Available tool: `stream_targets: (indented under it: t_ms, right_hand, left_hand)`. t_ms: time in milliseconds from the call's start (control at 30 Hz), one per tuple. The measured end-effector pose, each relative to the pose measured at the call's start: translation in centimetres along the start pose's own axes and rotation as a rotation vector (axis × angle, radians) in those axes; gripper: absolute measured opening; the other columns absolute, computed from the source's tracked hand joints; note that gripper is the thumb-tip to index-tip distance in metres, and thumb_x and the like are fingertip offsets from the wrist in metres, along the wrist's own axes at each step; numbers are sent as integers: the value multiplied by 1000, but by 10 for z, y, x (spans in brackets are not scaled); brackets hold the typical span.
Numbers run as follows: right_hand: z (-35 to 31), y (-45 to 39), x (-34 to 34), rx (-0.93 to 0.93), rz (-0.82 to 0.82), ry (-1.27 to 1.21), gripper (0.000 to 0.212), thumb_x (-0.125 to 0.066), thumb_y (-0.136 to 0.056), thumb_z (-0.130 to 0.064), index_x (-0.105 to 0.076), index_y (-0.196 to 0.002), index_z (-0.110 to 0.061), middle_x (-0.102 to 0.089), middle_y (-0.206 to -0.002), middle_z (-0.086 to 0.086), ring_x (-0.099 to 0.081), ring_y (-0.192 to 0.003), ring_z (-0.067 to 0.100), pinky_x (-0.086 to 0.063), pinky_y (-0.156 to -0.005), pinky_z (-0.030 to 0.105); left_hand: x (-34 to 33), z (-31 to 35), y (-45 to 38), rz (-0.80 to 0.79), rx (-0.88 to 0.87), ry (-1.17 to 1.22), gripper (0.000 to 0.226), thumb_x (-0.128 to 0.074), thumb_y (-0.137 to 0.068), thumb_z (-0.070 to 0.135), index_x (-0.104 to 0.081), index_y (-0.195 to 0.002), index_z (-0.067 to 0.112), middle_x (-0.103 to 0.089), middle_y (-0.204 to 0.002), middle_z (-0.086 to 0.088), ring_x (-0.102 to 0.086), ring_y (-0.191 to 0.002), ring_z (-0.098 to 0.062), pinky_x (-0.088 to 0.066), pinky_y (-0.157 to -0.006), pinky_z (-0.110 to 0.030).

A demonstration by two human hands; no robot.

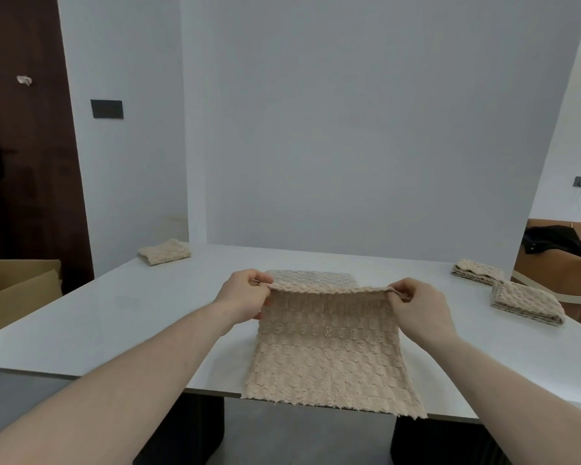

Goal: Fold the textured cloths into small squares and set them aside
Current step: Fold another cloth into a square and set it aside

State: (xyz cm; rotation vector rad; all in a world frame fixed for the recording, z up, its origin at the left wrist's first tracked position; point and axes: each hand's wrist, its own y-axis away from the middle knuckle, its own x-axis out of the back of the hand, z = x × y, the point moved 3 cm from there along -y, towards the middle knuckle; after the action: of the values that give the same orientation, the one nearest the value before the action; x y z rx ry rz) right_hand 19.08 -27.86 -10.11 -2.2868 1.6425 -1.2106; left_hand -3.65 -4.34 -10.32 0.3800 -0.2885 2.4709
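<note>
At the centre of the white tabletop (121, 317), the beige textured cloth (329, 350) lies with its long axis running from the person outward; its near edge overhangs the tabletop's front rim, its far part rests flat. Both hands pinch a raised cross-fold of the cloth: the left hand (245, 295) clamped on the left end, the right hand (416, 305) clamped on the right end, equally near. The fold probably travels along the long axis next, though which way cannot be told. One folded square (164, 251) sits at the far left; two more (478, 271) (527, 302) lie at the right edge. A cardboard box (17, 286) stands left, its contents hidden.
</note>
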Motion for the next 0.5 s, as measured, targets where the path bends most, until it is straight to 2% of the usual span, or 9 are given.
stream_targets:
  t_ms: [167, 400, 500]
  right_hand:
    - [-4, 19, 13, 84, -64, 69, 14, -63, -92, -23, -73, -88, -32, -72, -89, -21, -66, -93, 3, -55, -84, 34]
    - [2, 57, 29, 171, -167, 241, 15, -64, -88, -25, -72, -87, -38, -70, -88, -25, -66, -91, -2, -58, -80, 31]
    - [9, 71, 31, 172, -192, 249, 12, -65, -84, -29, -70, -82, -40, -70, -84, -27, -66, -89, -4, -59, -78, 31]
  left_hand:
    - [9, 0, 25, -12, 2, -40, 27, -53, -91, 6, -69, -104, 24, -70, -108, -5, -72, -98, -20, -60, -64, -30]
    - [11, -13, 66, -94, -74, -200, 34, -52, -89, 3, -68, -110, 23, -65, -112, 8, -71, -99, -23, -60, -72, -32]
    - [13, -24, 76, -109, -126, -311, 33, -56, -86, 5, -69, -103, 30, -65, -106, 14, -67, -100, -12, -55, -81, -28]
